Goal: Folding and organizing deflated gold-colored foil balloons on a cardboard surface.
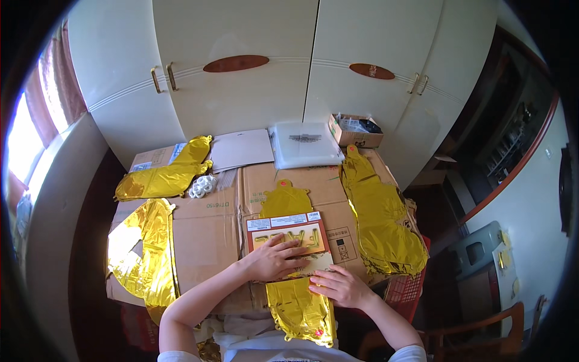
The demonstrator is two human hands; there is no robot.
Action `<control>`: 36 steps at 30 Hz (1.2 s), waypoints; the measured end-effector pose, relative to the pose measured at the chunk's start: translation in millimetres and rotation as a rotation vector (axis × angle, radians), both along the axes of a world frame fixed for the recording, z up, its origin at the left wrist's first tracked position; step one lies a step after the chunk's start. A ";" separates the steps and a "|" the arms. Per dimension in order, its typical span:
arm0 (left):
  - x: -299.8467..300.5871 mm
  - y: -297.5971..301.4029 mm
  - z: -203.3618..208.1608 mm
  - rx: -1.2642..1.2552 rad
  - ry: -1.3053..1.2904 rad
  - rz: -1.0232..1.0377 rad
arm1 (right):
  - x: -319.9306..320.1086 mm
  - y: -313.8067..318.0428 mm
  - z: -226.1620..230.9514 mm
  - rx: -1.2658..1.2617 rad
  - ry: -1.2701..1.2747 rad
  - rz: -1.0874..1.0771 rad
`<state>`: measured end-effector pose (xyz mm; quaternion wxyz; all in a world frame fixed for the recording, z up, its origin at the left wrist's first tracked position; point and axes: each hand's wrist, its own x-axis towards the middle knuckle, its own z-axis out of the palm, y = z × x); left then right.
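A printed card (290,222) with a red border and pictured gold letters lies on a flat gold foil balloon (285,202), which shows above and below it. My left hand (274,260) rests palm down across the card, fingers apart. At the card's lower right corner is my right hand (342,288), its fingers spread over the edge of the card and the foil below. A cream strip (316,263) along the card's lower part shows between the hands; whether it is a folded-over flap I cannot tell.
More flat gold balloons lie at the left (158,241), back left (160,180) and right (386,223) on the cardboard-covered table (208,241). White rings (202,186), grey sheets (242,148), a stack of clear bags (306,145) and a small carton (356,136) sit along the back.
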<state>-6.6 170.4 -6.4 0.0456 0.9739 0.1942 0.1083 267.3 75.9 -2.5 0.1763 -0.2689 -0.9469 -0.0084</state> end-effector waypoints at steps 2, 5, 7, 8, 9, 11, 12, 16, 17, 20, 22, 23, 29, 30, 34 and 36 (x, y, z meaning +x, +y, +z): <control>-0.3 -0.6 -0.3 0.007 0.004 0.000 | 2.9 5.4 -1.4 0.030 -0.032 0.021; 0.4 -0.3 -1.1 0.014 0.008 0.000 | 5.2 13.9 0.4 0.082 -0.060 0.037; -0.2 -0.8 -1.5 0.017 0.016 0.007 | 3.0 22.0 3.1 0.038 -0.046 0.039; 0.1 -1.3 -2.7 0.017 0.019 0.011 | 2.3 24.3 2.9 0.016 -0.040 0.040; 0.3 -0.9 -2.8 0.018 0.025 0.016 | 2.8 25.8 0.4 -0.008 -0.014 0.039; 1.5 -0.5 -1.6 0.038 -0.035 -0.011 | 4.5 27.7 -4.9 -0.056 0.038 0.037; 0.9 -0.7 -2.2 0.045 -0.068 -0.021 | 4.0 27.7 -6.3 -0.068 0.056 0.034; -1.2 0.5 -4.4 0.045 -0.131 0.007 | 2.7 27.9 -9.3 -0.129 0.134 0.015; -3.0 -2.6 -2.0 0.018 -0.082 0.032 | 2.7 28.1 -10.0 -0.147 0.155 0.009; -8.2 -7.1 7.3 -0.020 -0.075 0.029 | 3.9 29.9 -12.1 -0.186 0.160 -0.004; -14.4 -10.0 11.4 -0.053 -0.101 0.038 | 3.6 30.2 -12.2 -0.190 0.163 -0.018; -19.8 -13.6 12.7 -0.080 -0.107 0.061 | 3.0 30.5 -12.2 -0.192 0.164 -0.024; -46.8 -64.2 41.0 -0.172 -0.074 0.137 | 0.8 30.2 -10.8 -0.200 0.209 -0.028; -49.3 -72.5 44.2 -0.172 -0.068 0.135 | -0.1 30.3 -10.6 -0.212 0.216 -0.029; -47.4 -89.0 35.2 -0.070 -0.109 0.210 | -1.1 30.6 -11.1 -0.250 0.242 -0.047; -44.5 -91.6 19.2 -0.038 -0.175 0.265 | -2.1 30.5 -13.1 -0.262 0.264 -0.060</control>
